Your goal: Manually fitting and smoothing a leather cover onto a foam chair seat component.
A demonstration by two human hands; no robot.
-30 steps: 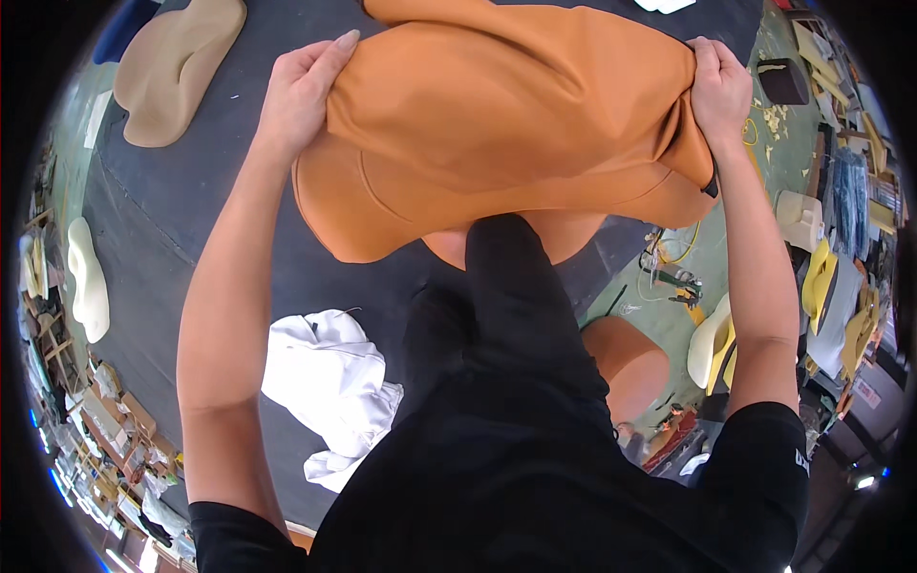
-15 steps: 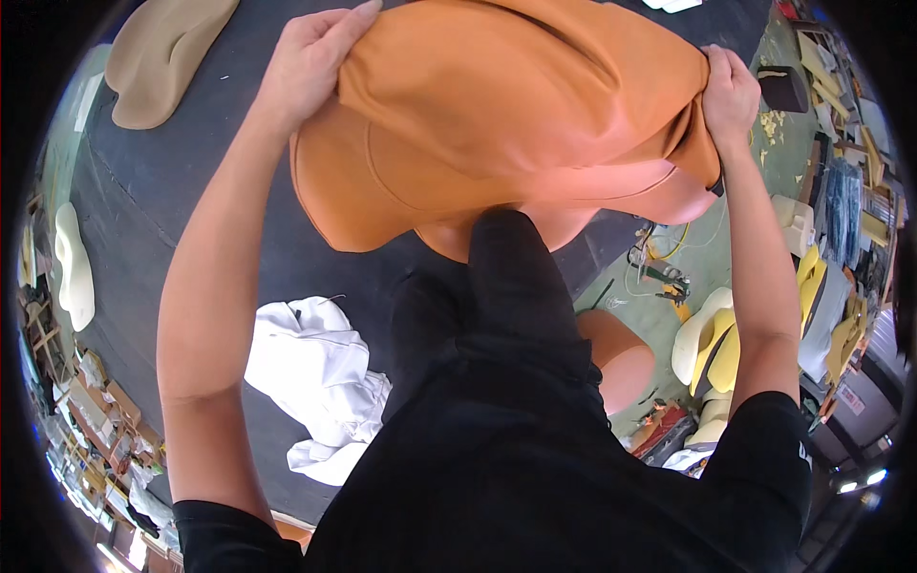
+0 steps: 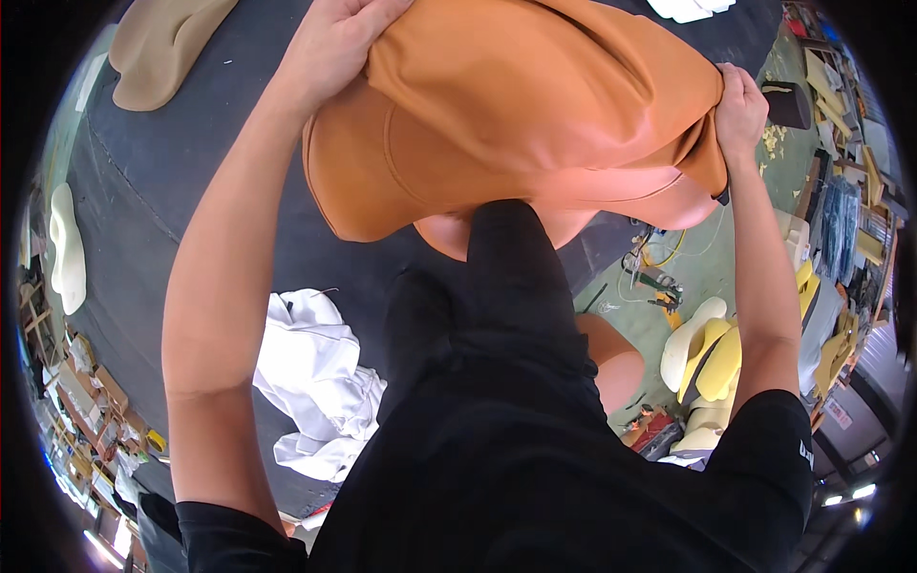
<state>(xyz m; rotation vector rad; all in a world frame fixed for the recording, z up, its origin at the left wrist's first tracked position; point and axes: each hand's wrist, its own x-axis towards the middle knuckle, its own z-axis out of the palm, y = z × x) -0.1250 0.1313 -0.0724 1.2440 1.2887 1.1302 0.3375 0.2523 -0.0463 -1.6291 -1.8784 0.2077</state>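
Head view: I see both hands closed on an orange leather-like cover [image 3: 535,124] stretched over a rounded form. Left hand [image 3: 334,48] fisted on its upper left edge, fingers curled into the fabric near the frame top. Right hand [image 3: 737,110] pinching the cover's right edge, knuckles up. The cover spans between the two hands, above a dark surface [image 3: 191,191], its lower rim meeting the person's black trouser knee [image 3: 506,277]. A tan foam piece [image 3: 162,43] lies upper left on the surface, a crumpled white cloth [image 3: 315,382] lower left. Yellow and cream foam shapes [image 3: 707,353] sit on the green floor, right. Labels too small to tell.
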